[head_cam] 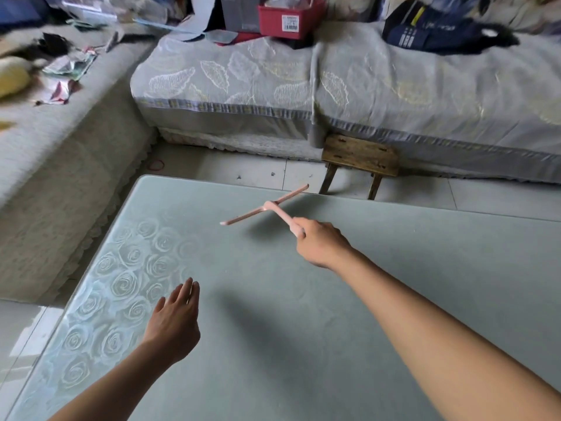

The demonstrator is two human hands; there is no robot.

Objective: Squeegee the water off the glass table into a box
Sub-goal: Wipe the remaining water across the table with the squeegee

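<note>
A pale green frosted glass table (394, 268) with etched roses along its left side fills the lower view. My right hand (320, 243) grips the handle of a pink squeegee (267, 208), whose long blade hangs just above the table's far middle, running diagonally. My left hand (176, 317) hovers over the near left of the table with fingers straight and holds nothing. I cannot make out water on the glass. A red plastic box (288, 18) stands on the sofa at the far top.
A grey leaf-patterned sofa (364, 86) runs along the far side, cluttered with bags and papers. A second sofa section (60, 147) lies at the left. A small wooden stool (359, 161) stands on the tiled floor just beyond the table's far edge.
</note>
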